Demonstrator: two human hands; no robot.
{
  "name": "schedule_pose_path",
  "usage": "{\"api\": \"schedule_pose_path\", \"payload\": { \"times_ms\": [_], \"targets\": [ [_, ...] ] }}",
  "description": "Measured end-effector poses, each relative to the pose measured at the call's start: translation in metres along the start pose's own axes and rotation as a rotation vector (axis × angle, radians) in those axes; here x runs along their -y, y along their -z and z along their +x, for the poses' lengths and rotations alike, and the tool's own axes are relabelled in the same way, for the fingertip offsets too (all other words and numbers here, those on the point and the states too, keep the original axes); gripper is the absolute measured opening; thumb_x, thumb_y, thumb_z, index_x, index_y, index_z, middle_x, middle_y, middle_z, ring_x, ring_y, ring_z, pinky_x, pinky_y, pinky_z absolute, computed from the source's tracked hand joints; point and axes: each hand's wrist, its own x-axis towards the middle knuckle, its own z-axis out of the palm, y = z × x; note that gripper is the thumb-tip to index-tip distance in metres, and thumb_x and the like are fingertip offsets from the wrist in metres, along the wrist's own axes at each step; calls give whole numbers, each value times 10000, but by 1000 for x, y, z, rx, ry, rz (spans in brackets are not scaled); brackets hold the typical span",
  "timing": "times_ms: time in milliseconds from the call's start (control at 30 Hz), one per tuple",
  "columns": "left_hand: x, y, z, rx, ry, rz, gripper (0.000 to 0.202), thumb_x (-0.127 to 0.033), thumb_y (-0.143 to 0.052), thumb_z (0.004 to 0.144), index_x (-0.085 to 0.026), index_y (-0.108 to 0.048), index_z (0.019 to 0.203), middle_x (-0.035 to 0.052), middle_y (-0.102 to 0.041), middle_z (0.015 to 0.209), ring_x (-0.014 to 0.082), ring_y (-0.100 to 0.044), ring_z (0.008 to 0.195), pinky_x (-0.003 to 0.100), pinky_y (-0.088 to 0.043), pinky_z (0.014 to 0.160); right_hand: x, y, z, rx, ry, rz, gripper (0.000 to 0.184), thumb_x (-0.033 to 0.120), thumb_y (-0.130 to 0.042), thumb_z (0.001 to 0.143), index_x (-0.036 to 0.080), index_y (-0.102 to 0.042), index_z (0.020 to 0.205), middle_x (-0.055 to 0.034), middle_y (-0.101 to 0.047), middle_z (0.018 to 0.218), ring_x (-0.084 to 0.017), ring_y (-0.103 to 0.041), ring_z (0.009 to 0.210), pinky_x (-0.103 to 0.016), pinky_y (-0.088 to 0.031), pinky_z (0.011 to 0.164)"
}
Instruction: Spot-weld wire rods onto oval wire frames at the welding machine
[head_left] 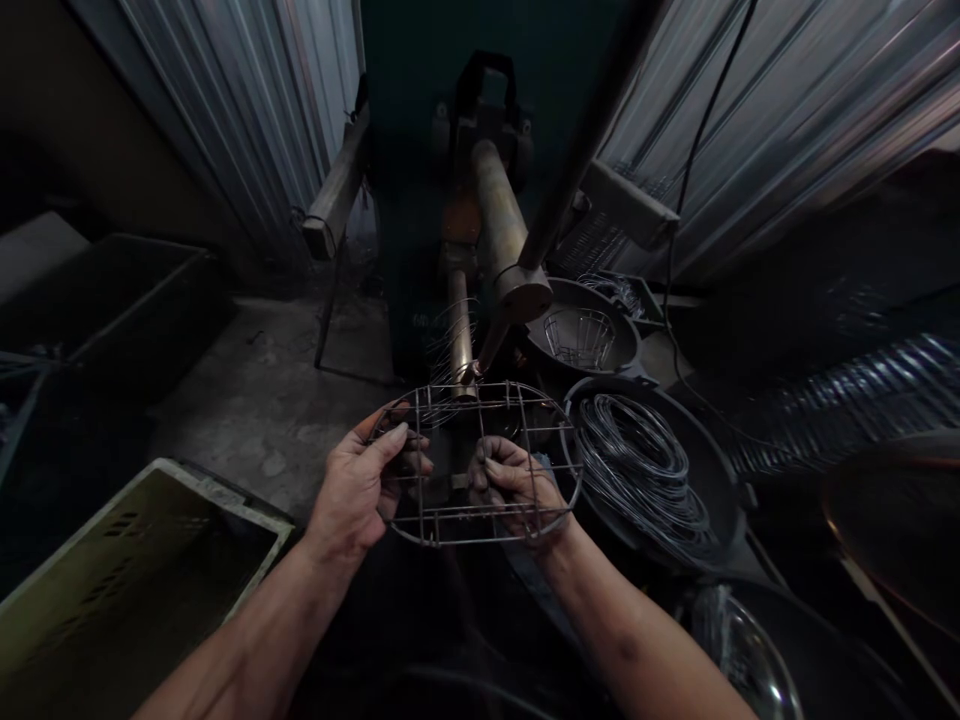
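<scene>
Between my hands is an oval wire rack (457,541) made of thin metal rods crossing inside a rounded frame. My left hand (375,470) is closed round its left end, thumb on top and fingers underneath. Near the middle of the rack, my right hand (514,480) pinches one of the cross rods, its fingers partly behind the wires. The rack's far edge lies at the tip of a spot welding machine's lower arm (460,320). An upper rod of the machine (491,345) comes down close to that same spot.
To the right, a black pan (724,480) holds many wire rings (637,460). Behind it, another pan (634,350) holds a small wire basket (577,338). A yellow plastic crate (161,475) stands at lower left. A black cable (686,180) hangs on the right.
</scene>
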Motion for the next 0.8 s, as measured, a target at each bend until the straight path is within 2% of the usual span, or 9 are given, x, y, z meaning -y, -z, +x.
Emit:
{"api": "schedule_pose_path", "payload": {
  "times_ms": [200, 400, 800],
  "targets": [
    [-4, -2, 9, 3, 19, -11, 355, -173, -658, 665, -153, -594, 1014, 44, -665, 682, 145, -613, 494, 261, -506, 469, 4, 1, 7, -25, 6, -26, 129, 196, -636, 716, 157, -544, 798, 17, -561, 610, -31, -395, 387, -167, -299, 389],
    [-8, -6, 17, 15, 36, 2, 328, -154, -639, 684, -144, -596, 1009, 58, -670, 694, 144, -614, 498, 255, -510, 461, 9, 4, 11, -20, -2, -10, 128, 174, -625, 720, 164, -541, 816, 25, -565, 627, -35, -417, 411, -182, -358, 437],
    [-17, -15, 15, -34, 96, 3, 277, -98, -595, 706, -136, -596, 980, 62, -660, 681, 154, -611, 484, 265, -509, 439, 15, -4, 10, -85, -24, 15, 164, 173, -653, 681, 164, -552, 810, 26, -557, 614, -47, -423, 414, -175, -363, 397]
  ]
}}
